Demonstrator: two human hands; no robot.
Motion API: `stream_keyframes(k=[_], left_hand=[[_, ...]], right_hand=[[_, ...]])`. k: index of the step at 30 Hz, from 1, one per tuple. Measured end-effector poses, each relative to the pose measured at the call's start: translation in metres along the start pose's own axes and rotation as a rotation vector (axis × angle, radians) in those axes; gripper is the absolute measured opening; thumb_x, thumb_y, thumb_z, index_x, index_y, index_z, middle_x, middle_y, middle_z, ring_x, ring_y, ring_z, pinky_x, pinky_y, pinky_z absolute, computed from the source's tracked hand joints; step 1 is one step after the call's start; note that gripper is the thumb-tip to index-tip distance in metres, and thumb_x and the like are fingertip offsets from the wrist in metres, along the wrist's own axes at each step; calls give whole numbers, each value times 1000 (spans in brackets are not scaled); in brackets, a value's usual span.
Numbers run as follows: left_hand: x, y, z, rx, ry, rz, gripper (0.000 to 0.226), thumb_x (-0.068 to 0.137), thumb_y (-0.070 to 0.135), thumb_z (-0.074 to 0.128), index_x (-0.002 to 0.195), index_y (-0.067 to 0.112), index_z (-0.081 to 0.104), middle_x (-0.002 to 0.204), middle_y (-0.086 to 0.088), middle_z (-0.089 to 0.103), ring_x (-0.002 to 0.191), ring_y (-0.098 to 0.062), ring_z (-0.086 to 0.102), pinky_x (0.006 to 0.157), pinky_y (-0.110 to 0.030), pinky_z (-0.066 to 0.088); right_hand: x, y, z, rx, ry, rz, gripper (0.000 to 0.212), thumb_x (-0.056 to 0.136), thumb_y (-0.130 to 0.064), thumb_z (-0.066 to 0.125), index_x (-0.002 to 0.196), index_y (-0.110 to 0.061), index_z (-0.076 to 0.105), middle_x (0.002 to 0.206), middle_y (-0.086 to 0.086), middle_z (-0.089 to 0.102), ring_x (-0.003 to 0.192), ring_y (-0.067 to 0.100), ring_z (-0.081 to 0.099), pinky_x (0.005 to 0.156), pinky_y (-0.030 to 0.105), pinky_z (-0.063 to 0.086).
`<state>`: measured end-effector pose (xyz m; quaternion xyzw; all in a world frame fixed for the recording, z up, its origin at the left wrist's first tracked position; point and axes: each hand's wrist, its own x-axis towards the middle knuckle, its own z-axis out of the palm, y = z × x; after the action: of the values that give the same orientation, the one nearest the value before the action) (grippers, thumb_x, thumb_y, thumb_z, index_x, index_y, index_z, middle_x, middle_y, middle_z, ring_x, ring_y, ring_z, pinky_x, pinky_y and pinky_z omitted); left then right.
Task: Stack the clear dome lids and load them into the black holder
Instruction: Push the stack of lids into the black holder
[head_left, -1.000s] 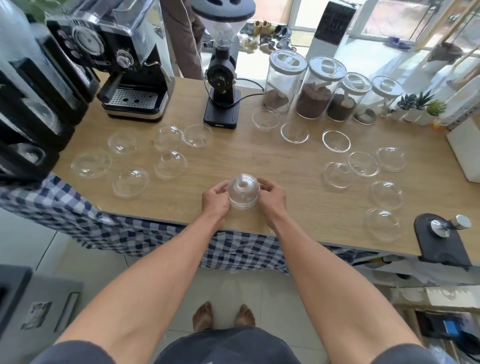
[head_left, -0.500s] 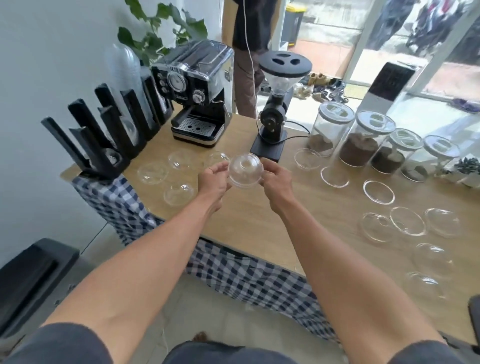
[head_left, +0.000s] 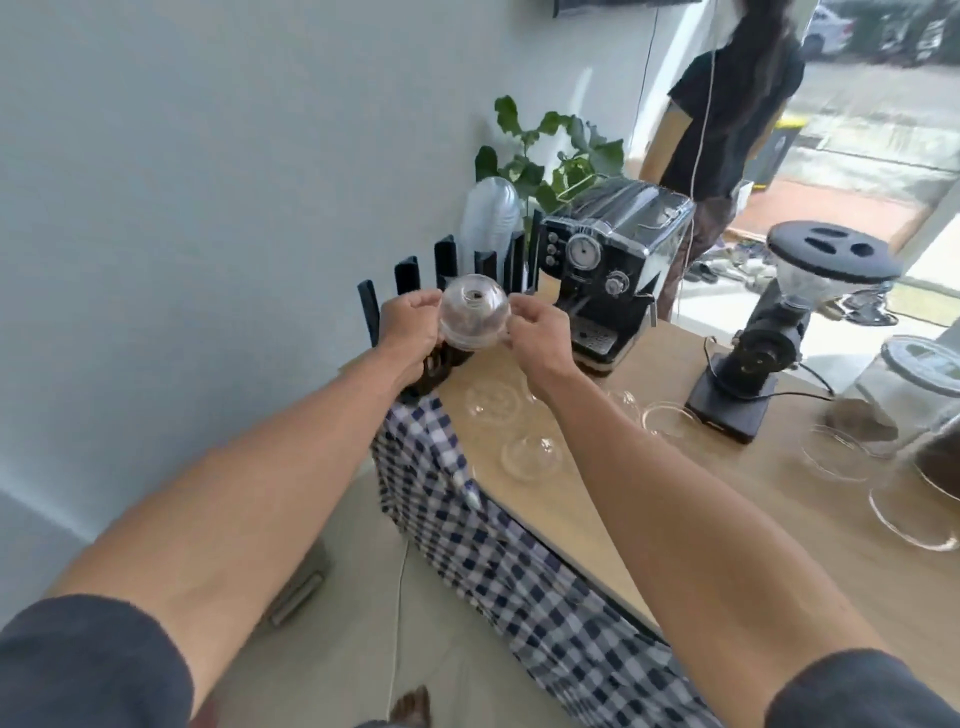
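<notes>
A stack of clear dome lids (head_left: 474, 310) is held between my left hand (head_left: 410, 325) and my right hand (head_left: 540, 335), dome facing me, right over the near end of the black holder (head_left: 405, 283). The holder's upright black fins stand at the table's far left corner, and a tall stack of clear cups or lids (head_left: 491, 215) sits in its rear slot. Loose dome lids (head_left: 531, 456) lie on the wooden table below my right forearm, another one (head_left: 491, 402) closer to the holder.
An espresso machine (head_left: 608, 270) stands just right of the holder, a black coffee grinder (head_left: 769, 332) further right. Glass jars (head_left: 914, 395) and more lids (head_left: 839, 454) lie at the right. A checked cloth (head_left: 519, 561) hangs off the table edge. A person (head_left: 727, 104) stands behind.
Both hands carried the lid stack up off the table and leftward to the black holder. My view swung left with it.
</notes>
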<state>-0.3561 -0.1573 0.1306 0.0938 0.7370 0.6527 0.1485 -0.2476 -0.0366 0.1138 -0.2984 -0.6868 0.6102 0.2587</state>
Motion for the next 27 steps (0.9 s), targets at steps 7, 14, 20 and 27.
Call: stream_keyframes(k=[7, 14, 20, 27], left_hand=[[109, 27, -64, 81, -76, 31, 26, 99, 2, 64, 123, 8, 73, 120, -10, 73, 103, -22, 70, 78, -32, 62], [190, 32, -81, 407, -325, 112, 31, 96, -3, 61, 121, 11, 74, 112, -11, 72, 92, -25, 64, 81, -41, 56], [228, 28, -86, 614, -565, 111, 30, 87, -8, 68, 110, 7, 79, 113, -13, 72, 99, -22, 66, 79, -28, 54], [248, 15, -87, 618, -726, -169, 43, 85, 26, 47, 100, -2, 77, 116, -19, 76, 95, -28, 59, 92, -42, 50]], right_hand=[[48, -32, 97, 12, 27, -2, 28, 99, -4, 63, 122, -17, 75, 110, -4, 76, 108, 13, 70, 105, 41, 56], [77, -37, 139, -63, 194, 131, 20, 98, 2, 61, 96, -12, 76, 108, 18, 75, 92, 25, 68, 87, 37, 59], [86, -15, 155, -71, 259, 337, 20, 92, 5, 64, 95, -8, 79, 94, 17, 76, 70, 17, 57, 65, 33, 55], [99, 6, 170, 197, 258, 580, 12, 85, -10, 53, 93, -15, 59, 74, 2, 52, 63, 18, 43, 58, 31, 36]])
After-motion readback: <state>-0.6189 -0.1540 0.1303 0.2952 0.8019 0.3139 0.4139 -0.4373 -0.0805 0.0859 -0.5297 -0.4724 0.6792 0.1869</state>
